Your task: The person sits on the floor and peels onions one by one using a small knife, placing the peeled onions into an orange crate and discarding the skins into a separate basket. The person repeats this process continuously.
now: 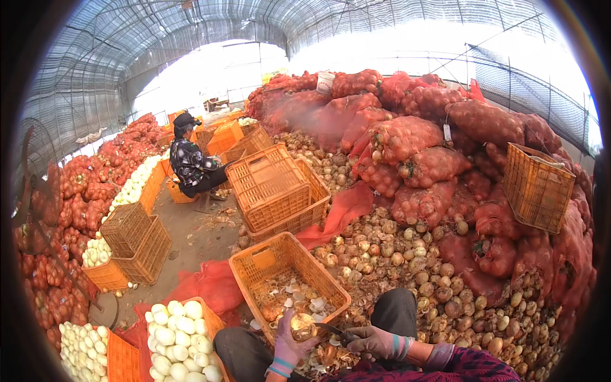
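**Onion (303, 326) in the left hand (290, 347), knife (333, 330) in the right hand (382, 344)**

The onion, partly bared, sits in the left hand's gloved fingers, which curl around it, thumb and fingertips on its sides. The right hand's fingers, also gloved, are closed on the knife handle; the blade points left toward the onion, though whether it touches is too small to tell.

Just beyond the left fingertips stands an orange crate (252, 260) with papery skins and pale scraps (296, 293) on its bottom. Left of the left fingers, past the person's knee, smooth white peeled onions (178, 340) fill another crate. Beyond the right fingers and to their right spread brown unpeeled onions (439, 290), backed by piled red net sacks (423, 204). Well ahead of both hands, past stacked crates (270, 191), a co-worker (191, 159) in a dark cap sits low.
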Motion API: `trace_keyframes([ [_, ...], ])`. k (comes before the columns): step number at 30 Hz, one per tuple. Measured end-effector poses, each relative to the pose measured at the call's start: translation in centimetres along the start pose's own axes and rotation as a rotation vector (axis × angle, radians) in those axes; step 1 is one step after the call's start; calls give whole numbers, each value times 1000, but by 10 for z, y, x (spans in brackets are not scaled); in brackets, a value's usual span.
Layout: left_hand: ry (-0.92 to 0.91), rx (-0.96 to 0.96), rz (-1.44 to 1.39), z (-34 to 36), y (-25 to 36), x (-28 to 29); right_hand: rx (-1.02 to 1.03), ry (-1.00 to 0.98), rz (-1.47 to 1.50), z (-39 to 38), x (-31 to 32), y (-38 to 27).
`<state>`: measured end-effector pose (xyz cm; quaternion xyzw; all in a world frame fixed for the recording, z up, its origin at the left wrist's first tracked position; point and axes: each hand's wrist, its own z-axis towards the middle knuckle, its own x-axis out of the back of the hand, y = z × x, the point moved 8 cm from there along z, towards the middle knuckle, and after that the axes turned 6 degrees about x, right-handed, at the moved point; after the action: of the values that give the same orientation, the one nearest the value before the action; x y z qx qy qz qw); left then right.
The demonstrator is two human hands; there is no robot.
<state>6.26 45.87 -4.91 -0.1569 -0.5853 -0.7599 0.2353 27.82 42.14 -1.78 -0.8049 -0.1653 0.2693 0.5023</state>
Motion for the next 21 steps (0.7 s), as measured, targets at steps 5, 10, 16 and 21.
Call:
trace_keyframes([
  [5, -27, 172, -41, -13, -70, -9, -189, -127, 152, 30, 1, 37],
  [10, 45, 309, -361, -38, -109, -4, -256, -149, 28, 54, -4, 37],
  [16, 264, 801, -803, -66, -206, -33, -34, -74, -338, 52, 6, -32],
  [21, 207, 680, -160, -62, -215, -27, 272, -59, -495, 99, 16, 49],
])
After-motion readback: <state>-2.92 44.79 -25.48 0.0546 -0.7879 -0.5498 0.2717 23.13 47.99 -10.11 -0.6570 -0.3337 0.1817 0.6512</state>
